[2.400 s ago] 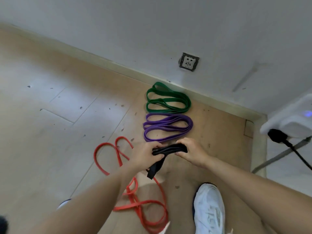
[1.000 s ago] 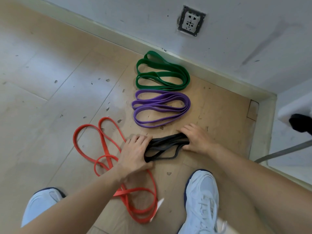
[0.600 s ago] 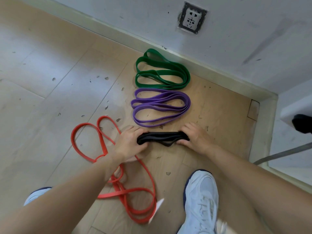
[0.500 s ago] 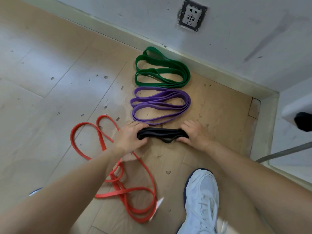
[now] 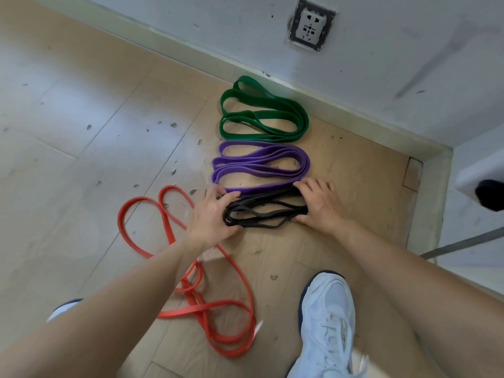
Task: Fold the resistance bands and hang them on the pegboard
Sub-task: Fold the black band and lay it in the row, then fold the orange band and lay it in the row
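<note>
Green band (image 5: 263,115) and purple band (image 5: 261,166) lie folded; black band (image 5: 266,212) is gripped at both ends by left hand (image 5: 211,218) and right hand (image 5: 321,205); red band (image 5: 191,271) unfolded, nothing hung.

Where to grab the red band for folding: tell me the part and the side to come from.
Take the red band at its far rounded loop end, from the left; that end lies open and untangled, while the near part is crossed over itself.

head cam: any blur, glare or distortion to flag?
Head view: wide-angle bend in the baseboard; soft glare washes the floor at left; forearms and white shoe smear toward the lower edge; black band and both hands stay sharp.
</note>
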Motion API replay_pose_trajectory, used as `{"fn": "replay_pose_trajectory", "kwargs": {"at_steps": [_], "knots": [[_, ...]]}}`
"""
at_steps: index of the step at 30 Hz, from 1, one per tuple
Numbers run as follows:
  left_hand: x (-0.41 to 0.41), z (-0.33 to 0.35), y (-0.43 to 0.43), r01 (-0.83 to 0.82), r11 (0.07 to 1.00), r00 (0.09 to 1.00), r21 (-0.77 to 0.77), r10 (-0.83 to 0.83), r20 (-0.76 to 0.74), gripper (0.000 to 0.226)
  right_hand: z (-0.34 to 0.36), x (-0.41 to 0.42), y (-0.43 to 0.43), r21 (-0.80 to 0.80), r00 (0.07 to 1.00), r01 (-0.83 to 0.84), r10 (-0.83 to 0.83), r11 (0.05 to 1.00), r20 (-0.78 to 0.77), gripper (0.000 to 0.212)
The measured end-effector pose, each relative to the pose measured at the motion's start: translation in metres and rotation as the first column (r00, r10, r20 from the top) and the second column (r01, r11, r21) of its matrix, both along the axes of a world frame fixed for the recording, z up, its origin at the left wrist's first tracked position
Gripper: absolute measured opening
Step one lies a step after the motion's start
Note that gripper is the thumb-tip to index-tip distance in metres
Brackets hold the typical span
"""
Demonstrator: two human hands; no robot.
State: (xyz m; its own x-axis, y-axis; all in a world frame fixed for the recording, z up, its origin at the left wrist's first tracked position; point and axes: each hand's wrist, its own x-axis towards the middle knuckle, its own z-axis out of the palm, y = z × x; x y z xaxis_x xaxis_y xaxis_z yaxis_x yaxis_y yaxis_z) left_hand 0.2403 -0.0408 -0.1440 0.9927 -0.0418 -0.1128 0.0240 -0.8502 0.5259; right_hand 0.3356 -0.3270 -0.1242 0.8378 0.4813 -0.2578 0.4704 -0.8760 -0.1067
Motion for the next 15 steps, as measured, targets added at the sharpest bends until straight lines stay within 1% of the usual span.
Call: {"fn": "replay_pose_trajectory", "kwargs": {"at_steps": [2, 4, 6, 9, 11, 13, 15], "knots": [[-0.005, 0.002, 0.002, -0.030, 0.999, 0.999, -0.028, 0.029, -0.031, 0.090, 0.000, -0.003, -0.003, 0.005, 1.000, 0.002, -0.002, 1.000, -0.010, 0.098], [-0.009, 0.005, 0.005, -0.055, 0.998, 0.997, -0.037, 0.053, -0.048, 0.093, 0.001, -0.004, -0.004, 0.009, 1.000, 0.000, 0.000, 1.000, -0.022, 0.101], [-0.015, 0.008, 0.012, -0.036, 0.998, 0.997, -0.044, 0.033, -0.066, 0.091, 0.004, -0.007, -0.005, -0.006, 1.000, -0.018, 0.017, 1.000, -0.022, 0.103], [-0.027, 0.014, 0.029, -0.021, 0.997, 0.996, -0.068, 0.015, -0.092, 0.082, 0.012, -0.017, -0.001, 0.002, 0.995, -0.081, 0.081, 0.997, 0.055, 0.106], [-0.037, 0.020, 0.041, -0.017, 0.999, 0.993, -0.046, 0.012, -0.116, 0.073, 0.014, -0.031, 0.006, 0.071, 0.982, -0.150, 0.141, 0.986, 0.123, 0.097], [-0.049, 0.026, 0.055, -0.005, 1.000, 0.994, 0.012, 0.007, -0.111, 0.058, 0.012, -0.050, 0.020, 0.145, 0.958, -0.248, 0.220, 0.958, 0.183, 0.076], [-0.062, 0.030, 0.069, 0.025, 0.997, 0.995, 0.069, -0.017, -0.102, 0.044, 0.008, -0.074, 0.037, 0.222, 0.945, -0.315, 0.284, 0.923, 0.159, 0.054]]}}
